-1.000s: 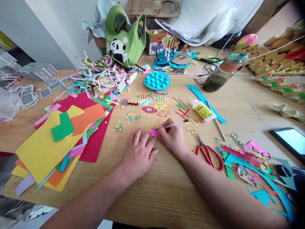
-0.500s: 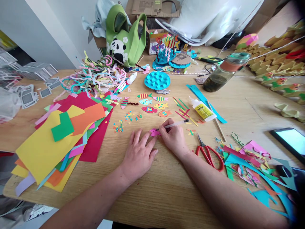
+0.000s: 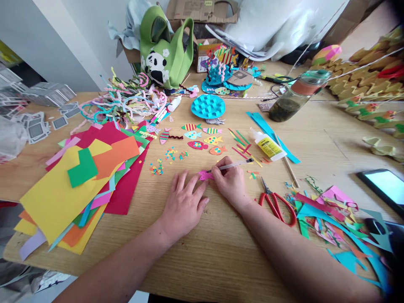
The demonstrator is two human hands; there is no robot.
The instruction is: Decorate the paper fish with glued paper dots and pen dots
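Clear-barrelled pen (image 3: pixel 235 163) and right hand (image 3: pixel 232 184) edge slightly right since earlier frame. Right hand grips pen at pink paper fish (image 3: pixel 204 175), frame center; left hand (image 3: pixel 183 202) lies open, fingers by fish's edge. Pink fish dotted, apparently unfinished; six patterned fish (image 3: pixel 213 140), upper center, look done.

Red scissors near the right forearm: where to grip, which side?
Probably the rightmost red loop, from above and the right. The scissors lie flat, blades pointing away, that loop exposed, while the right forearm crowds their left side.
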